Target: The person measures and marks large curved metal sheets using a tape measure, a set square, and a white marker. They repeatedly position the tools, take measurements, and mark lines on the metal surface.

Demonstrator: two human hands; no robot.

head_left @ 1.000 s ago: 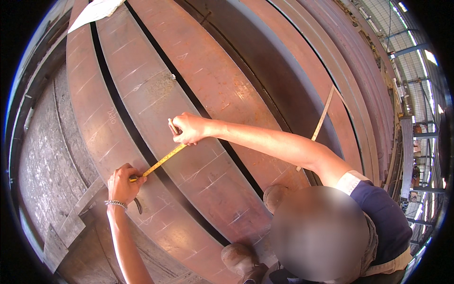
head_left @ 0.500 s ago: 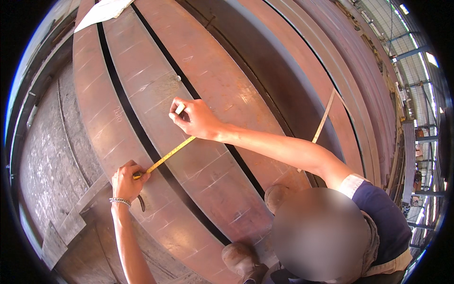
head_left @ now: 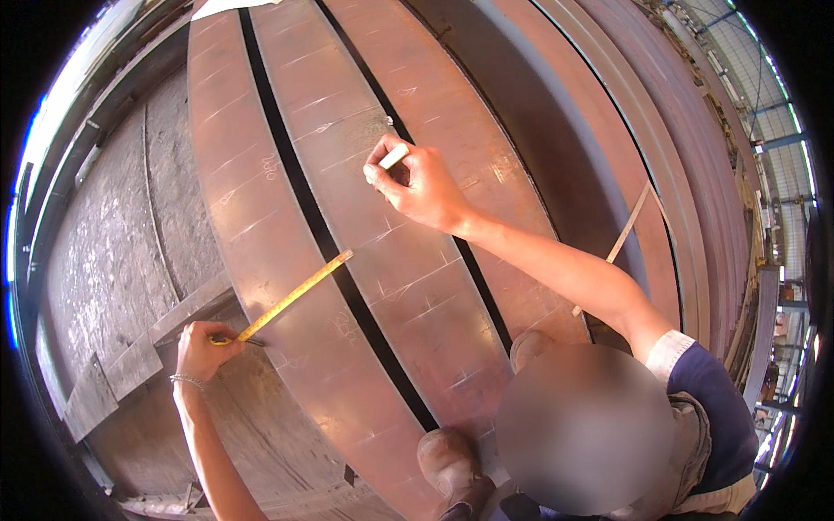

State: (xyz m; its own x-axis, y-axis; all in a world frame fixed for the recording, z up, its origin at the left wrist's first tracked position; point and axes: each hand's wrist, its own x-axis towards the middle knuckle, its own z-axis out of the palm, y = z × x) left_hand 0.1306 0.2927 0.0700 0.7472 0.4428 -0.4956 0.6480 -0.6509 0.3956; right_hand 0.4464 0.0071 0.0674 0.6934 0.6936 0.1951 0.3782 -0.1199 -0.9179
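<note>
My left hand [head_left: 207, 349], a bracelet at its wrist, is closed on a yellow tape measure [head_left: 294, 300] at the outer edge of the leftmost steel strip [head_left: 252, 208]. The blade runs up and right across the dark gap. Its free end rests by the near edge of the middle steel strip [head_left: 347, 174]. In my right hand [head_left: 421, 182], a white stick of chalk [head_left: 394, 157] is pinched between thumb and fingers, above the middle strip. Thin white lines and handwritten marks cross the strips.
My boots [head_left: 449, 460] stand on the strips at the lower middle. A thin wooden-looking strip [head_left: 627, 227] lies across plates at the right. A white sheet [head_left: 228, 7] lies at the far end. Dark slots separate the strips, and a grey metal surface [head_left: 122, 226] spreads at left.
My left hand has drawn left past the strip's edge with the tape measure, whose free end now shows. My right hand has moved up and right, away from the blade, still holding the chalk.
</note>
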